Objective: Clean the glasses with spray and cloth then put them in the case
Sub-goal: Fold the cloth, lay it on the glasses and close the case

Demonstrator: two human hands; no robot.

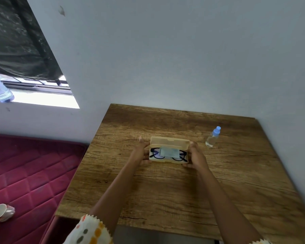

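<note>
Two hands on the case (168, 160), one per end. Your left hand (141, 152) lies against the left end with fingers fairly straight. Your right hand (197, 155) curls round the right end, thumb at the front wall.

Progress looks near the end. The glasses (183, 154) are already in the case at mid-table (165, 194), and the cloth (169, 152) is folded on top of them. The spray bottle (212, 137) stands capped, off to your right, apart from the case. I can't tell whether the lenses are actually clean. Only shutting the lid seems left.

Orientation: the case's long axis runs left-right, roughly parallel to the table's far edge. Its hinge is on the far side, and the lid is raised and leaning away from you. The glasses share that axis, lens rims apparently toward you, with the bridge hidden under the cloth.
</note>
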